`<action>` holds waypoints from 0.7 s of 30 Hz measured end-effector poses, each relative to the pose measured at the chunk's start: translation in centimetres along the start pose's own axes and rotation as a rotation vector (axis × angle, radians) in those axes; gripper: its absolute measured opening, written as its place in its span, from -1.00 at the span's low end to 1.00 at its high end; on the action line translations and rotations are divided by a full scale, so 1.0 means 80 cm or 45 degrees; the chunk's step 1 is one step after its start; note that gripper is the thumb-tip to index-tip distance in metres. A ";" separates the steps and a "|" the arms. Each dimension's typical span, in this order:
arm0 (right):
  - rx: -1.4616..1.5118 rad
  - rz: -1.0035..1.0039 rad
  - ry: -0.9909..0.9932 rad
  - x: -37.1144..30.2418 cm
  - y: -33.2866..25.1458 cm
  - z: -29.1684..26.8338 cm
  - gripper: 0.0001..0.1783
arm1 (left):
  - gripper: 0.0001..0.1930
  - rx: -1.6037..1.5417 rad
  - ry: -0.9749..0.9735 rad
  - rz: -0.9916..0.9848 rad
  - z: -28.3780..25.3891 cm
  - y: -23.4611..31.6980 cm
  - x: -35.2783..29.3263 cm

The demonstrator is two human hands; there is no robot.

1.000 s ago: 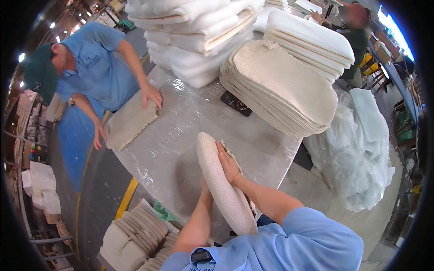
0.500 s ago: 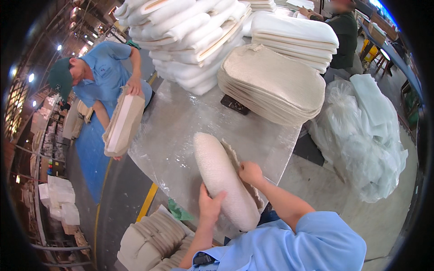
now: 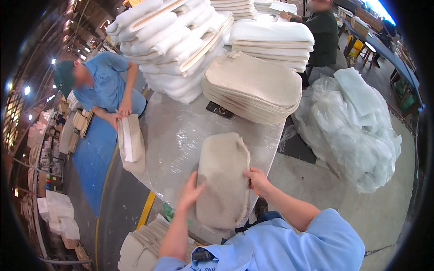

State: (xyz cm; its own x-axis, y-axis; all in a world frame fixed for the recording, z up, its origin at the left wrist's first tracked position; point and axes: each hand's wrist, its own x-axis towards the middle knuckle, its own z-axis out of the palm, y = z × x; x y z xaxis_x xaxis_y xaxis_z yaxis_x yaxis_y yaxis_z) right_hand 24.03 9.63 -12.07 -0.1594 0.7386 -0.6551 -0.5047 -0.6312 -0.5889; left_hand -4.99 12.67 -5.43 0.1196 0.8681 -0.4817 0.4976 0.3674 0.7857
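An oblong beige fabric cushion with rounded corners lies broad side up over the near part of the plastic-covered table. A rough seam edge runs down its right side. My left hand holds the cushion's left side, its thumb lying over the top and the fingers along the edge. On the opposite side, my right hand pinches the seam edge between thumb and fingers. The cushion's underside is hidden.
Behind the cushion stand a stack of beige covers, white padding and folded white pads. At left, a co-worker handles another beige cushion. A plastic bag sits at right; beige pieces are stacked near left.
The cushion has turned from its narrow side to its broad face. My right hand has shifted to its outer seam edge. The co-worker's cushion is now more upright and lower.
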 end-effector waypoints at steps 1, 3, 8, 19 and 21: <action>-0.032 0.047 0.006 0.004 0.015 0.002 -0.80 | -0.11 0.196 -0.041 0.179 0.024 -0.004 -0.004; 0.100 -0.018 0.001 0.006 0.041 0.013 -0.82 | -0.02 0.568 -0.060 0.413 0.082 0.005 -0.022; 0.137 -0.145 -0.027 -0.012 0.016 0.024 -0.87 | -0.18 0.843 0.319 0.486 0.166 0.031 -0.061; -2.053 -1.660 -0.445 -0.001 -0.013 -0.008 -0.48 | -0.88 0.460 0.517 0.691 0.157 0.024 -0.020; -2.015 -1.698 -0.449 0.004 -0.022 -0.010 -0.46 | -0.88 0.470 0.522 0.718 0.153 0.029 -0.015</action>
State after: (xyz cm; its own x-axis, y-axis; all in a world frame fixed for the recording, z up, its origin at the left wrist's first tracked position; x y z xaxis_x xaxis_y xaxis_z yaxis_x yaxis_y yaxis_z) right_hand 25.52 10.76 -11.60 -0.6096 0.6898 0.3906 0.5313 0.7213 -0.4444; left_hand 6.51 8.39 -7.80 0.1479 0.9708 0.1890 0.7180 -0.2368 0.6545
